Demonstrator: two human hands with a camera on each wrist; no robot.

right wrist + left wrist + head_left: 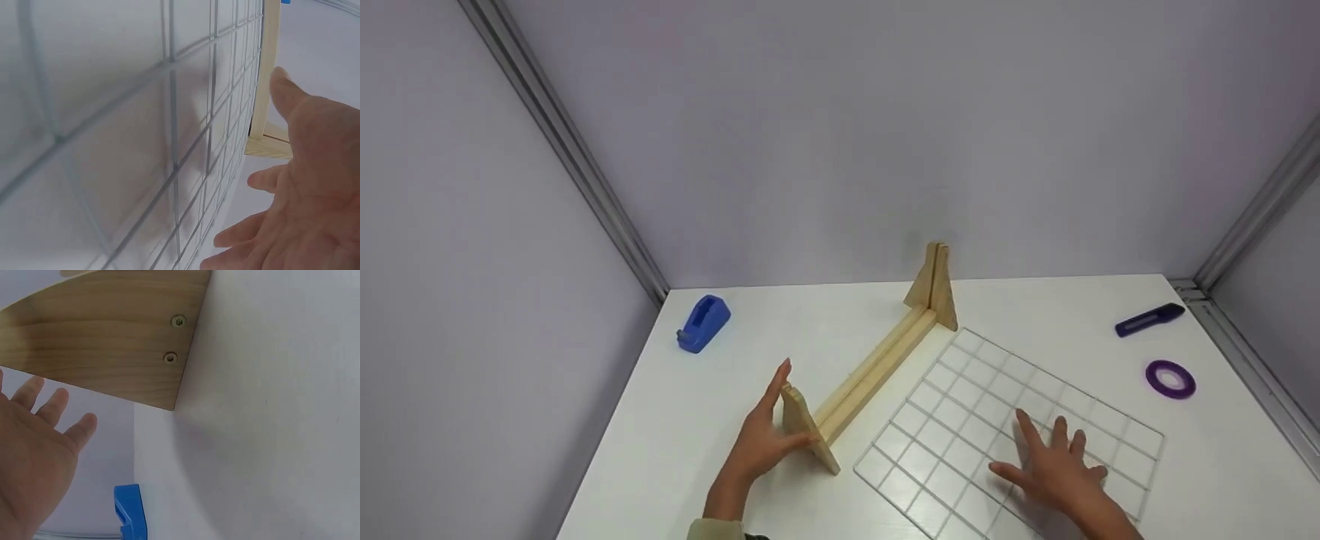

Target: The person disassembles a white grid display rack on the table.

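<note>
A wooden stand (877,364), two upright end panels joined by a long base, lies diagonally across the white table. My left hand (761,442) is spread around the near end panel, thumb on the front side and fingers along the left edge; contact is unclear. In the left wrist view that panel (112,332) shows two screw heads, with the fingers beside its edge. To the right of the stand a wire grid panel (1054,375) lies flat. My right hand (1057,469) is held over the grid with fingers spread, gripping nothing; whether it touches the wires cannot be told.
A blue tape dispenser (704,322) sits at the back left of the table. On the right lie a dark utility knife (1149,320) and a purple ring (1174,394), perhaps a tape roll. Pale walls (840,142) enclose the table's back and sides.
</note>
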